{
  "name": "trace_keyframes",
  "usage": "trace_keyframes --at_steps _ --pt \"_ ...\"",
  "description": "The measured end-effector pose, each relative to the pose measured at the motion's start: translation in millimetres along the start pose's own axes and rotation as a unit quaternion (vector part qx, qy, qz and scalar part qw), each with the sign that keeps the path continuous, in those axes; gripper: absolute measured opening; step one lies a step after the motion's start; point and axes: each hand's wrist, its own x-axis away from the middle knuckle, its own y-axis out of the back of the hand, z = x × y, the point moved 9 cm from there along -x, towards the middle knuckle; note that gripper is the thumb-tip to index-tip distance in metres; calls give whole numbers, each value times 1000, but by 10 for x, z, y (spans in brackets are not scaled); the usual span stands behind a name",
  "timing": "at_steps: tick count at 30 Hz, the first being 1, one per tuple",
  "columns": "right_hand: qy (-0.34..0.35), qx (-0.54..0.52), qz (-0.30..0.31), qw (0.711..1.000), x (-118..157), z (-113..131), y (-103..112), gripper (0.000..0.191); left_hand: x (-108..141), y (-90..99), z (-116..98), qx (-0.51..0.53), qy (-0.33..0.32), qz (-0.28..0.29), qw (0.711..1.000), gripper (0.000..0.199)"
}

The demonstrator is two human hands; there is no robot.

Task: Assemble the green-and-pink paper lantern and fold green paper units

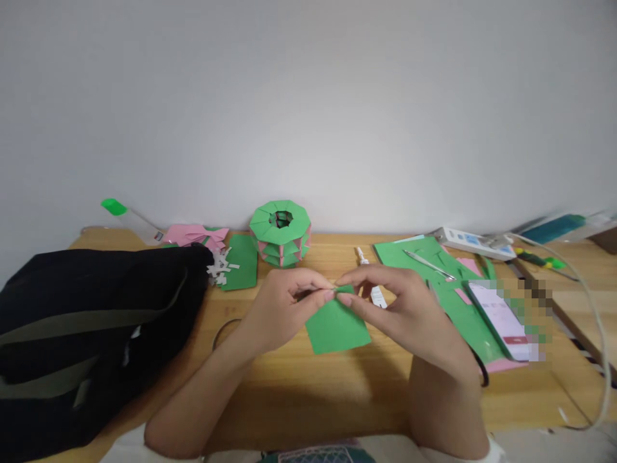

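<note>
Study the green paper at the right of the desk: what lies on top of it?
On the green paper lie a slim silver tool, small paper scraps and a phone. Whatever the phone covers cannot be seen.

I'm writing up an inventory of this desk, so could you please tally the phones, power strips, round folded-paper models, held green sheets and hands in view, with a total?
Phone: 1
Power strip: 1
Round folded-paper model: 1
Held green sheet: 1
Hands, left hand and right hand: 2
Total: 6
</note>
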Motion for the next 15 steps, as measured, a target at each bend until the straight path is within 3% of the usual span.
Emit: trace_keyframes --at_steps 12,15 --pt "8 31 35 999 15 22 -5 8 11 -86 -168 -123 -62 56 989 18" --pt "20 17 60 998 29 42 16 9 31 -50 -218 -155 -62 39 985 12"
